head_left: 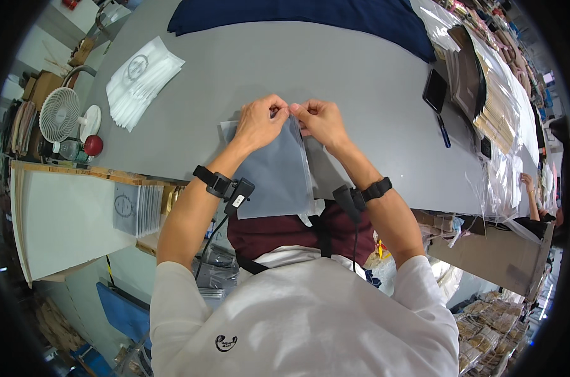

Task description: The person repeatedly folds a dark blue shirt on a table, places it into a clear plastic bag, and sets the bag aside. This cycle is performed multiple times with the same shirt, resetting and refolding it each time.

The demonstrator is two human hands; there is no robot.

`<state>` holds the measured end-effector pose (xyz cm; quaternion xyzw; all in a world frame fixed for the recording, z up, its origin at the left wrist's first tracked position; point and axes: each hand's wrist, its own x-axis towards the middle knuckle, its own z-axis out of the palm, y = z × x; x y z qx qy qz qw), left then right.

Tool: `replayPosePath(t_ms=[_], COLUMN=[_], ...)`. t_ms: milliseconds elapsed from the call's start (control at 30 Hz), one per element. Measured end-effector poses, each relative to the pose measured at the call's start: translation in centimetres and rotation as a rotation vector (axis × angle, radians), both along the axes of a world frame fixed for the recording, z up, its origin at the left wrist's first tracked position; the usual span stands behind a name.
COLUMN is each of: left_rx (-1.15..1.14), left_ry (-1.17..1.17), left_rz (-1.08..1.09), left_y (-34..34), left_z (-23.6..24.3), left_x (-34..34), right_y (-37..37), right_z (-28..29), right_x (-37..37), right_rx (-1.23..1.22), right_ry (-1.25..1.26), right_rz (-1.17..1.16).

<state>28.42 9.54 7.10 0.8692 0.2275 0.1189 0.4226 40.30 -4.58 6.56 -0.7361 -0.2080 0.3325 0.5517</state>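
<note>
A single view, from a wide fisheye camera worn on the person's head, looks steeply down over the person's white-shirted chest and both forearms, which rise from the lower edge. It faces away from the body across the broad grey table top (373, 81), near enough that the left hand (258, 124) and right hand (323, 120) sit at the picture's middle. Straight table edges bend toward the dark round rim. Far left shows a small white desk fan (59, 114); far right, stacked clear plastic bags (508, 100).
</note>
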Motion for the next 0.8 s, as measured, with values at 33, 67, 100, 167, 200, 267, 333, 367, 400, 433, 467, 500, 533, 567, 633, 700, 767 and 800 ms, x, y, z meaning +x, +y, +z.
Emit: replayPosePath(t_ms=[33, 67, 100, 167, 200, 267, 333, 367, 400, 433, 467, 500, 533, 567, 633, 700, 767, 800], left_rx=[0.023, 0.024, 0.031, 0.087, 0.124, 0.190, 0.348, 0.454, 0.563, 0.444, 0.321, 0.019, -0.280, -0.413, -0.671, -1.076, -1.342, -1.462], left_ry=[0.007, -0.031, -0.089, -0.150, -0.128, -0.045, -0.183, -0.293, -0.402, -0.398, -0.388, -0.264, -0.139, -0.001, 0.198, 0.214, -0.179, -0.568], left_rz=[0.005, 0.050, 0.093, 0.169, 0.188, 0.251, 0.226, 0.212, 0.189, 0.074, -0.041, -0.199, -0.341, -0.480, -0.490, -0.092, 0.325, 0.588], left_y=[0.1, 0.4, 0.9, 2.5, 3.3, 4.3, 4.0, 3.1, 2.2, 1.2, -0.3, -2.4, -4.4, -6.0, -8.8, -11.0, -11.7, -12.6], left_z=[-0.2, -0.4, -0.7, -1.1, -1.3, -1.3, -0.7, -0.3, 0.4, 1.2, 1.8, 2.5, 3.1, 3.3, 2.6, 1.0, -1.2, -2.3], left_x=[0.2, 0.4, 0.7, 1.3, 1.5, 1.5, 0.5, -0.4, -1.4, -3.0, -5.4, -8.5, -11.5, -13.7, -17.1, -18.7, -19.6, -20.4], right_y=[-0.1, -0.4, -0.9, -2.2, -3.2, -5.9, -8.4, -9.2, -9.7, -10.1, -10.1, -10.1, -9.8, -9.6, -9.3, -8.9, -8.6, -8.4], right_z=[-0.1, -0.2, -0.3, -0.2, -0.1, 0.2, 0.3, 0.3, 0.2, 0.2, 0.2, 0.3, 0.3, 0.4, 0.7, 1.1, 1.4, 1.5], right_x=[-0.1, -0.4, -0.8, -1.6, -2.3, -3.9, -5.3, -5.5, -5.6, -5.7, -5.7, -5.8, -5.9, -6.3, -7.8, -9.7, -11.1, -11.6], right_rx=[0.012, 0.010, 0.009, -0.052, -0.101, -0.155, -0.200, -0.187, -0.170, -0.135, -0.136, -0.125, -0.136, -0.133, -0.106, -0.136, -0.167, -0.168], right_ry=[-0.015, -0.035, -0.053, -0.090, -0.123, 0.003, 0.175, 0.194, 0.212, 0.223, 0.250, 0.268, 0.276, 0.289, 0.352, 0.389, 0.184, 0.040], right_rz=[0.017, 0.024, 0.031, 0.113, 0.150, 0.281, 0.352, 0.313, 0.276, 0.237, 0.221, 0.212, 0.197, 0.221, 0.331, 0.506, 0.773, 0.889])
